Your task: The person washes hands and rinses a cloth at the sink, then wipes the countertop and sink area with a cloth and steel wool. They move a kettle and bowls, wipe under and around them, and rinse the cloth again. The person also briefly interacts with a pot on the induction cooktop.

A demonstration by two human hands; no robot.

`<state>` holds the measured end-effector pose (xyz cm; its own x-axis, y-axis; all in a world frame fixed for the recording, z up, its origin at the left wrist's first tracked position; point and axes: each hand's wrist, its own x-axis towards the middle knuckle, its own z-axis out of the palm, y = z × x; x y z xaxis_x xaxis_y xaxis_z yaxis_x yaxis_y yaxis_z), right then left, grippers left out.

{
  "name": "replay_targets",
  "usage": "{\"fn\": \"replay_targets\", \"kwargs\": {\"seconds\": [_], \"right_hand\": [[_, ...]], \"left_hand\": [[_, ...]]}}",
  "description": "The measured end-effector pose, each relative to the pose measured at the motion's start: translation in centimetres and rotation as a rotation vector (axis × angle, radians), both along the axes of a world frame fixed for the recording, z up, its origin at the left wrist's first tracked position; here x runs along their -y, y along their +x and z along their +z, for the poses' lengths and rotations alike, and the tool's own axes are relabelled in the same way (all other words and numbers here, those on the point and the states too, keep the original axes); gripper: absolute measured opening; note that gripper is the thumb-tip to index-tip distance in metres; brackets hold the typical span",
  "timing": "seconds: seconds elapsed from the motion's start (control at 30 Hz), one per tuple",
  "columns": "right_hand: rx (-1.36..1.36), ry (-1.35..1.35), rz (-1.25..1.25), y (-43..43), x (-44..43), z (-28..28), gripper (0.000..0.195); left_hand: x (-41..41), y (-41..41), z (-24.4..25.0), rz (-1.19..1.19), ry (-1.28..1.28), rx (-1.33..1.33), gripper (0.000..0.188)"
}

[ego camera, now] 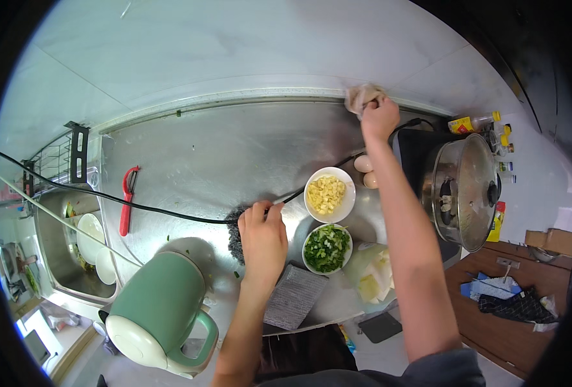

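My right hand point(381, 118) grips a crumpled beige cloth point(363, 98) against the raised strip where the steel counter meets the wall. My left hand point(265, 237) has its fingers closed around a black power cord point(194, 219) that runs across the counter. A dark grey fuzzy pad point(236, 237) lies under and beside that hand. Between my arms stand a white bowl of chopped pale-yellow pieces point(326, 194) and a white bowl of chopped greens point(327, 248). Two eggs point(362, 163) rest next to my right forearm, which partly hides the second.
A green kettle point(162, 300) stands front left, near a red peeler point(125, 213) and a sink point(63, 271) holding dishes. At right, a lidded steel pot point(467, 193) sits on a black cooker, with bottles point(474, 123) behind. A silver pad point(295, 296) lies at the front edge.
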<state>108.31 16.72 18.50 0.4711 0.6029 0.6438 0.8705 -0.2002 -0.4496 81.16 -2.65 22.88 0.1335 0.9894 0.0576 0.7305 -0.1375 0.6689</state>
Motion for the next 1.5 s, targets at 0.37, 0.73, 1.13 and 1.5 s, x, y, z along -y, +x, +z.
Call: {"fn": "replay_targets", "kwargs": {"seconds": [0.37, 0.73, 1.13, 1.5], "right_hand": [[-0.024, -0.207, 0.672, -20.1, -2.8, -1.3, 0.004], [-1.059, 0.618, 0.029, -0.1, -5.1, 9.0, 0.014], [0.005, 0.347, 0.314, -12.9, -3.6, 7.3, 0.032], [-0.189, 0.107, 0.897, -26.5, -3.2, 5.0, 0.033]], "left_hand": [[-0.2, -0.2, 0.1, -0.03, -0.021, -0.039, 0.027], [0.2, -0.8, -1.2, 0.026, 0.012, -0.01, 0.023], [0.1, -1.4, -0.6, 0.016, -0.002, -0.018, 0.024], [1.6, -1.0, -0.3, 0.081, -0.028, -0.057, 0.026]]}}
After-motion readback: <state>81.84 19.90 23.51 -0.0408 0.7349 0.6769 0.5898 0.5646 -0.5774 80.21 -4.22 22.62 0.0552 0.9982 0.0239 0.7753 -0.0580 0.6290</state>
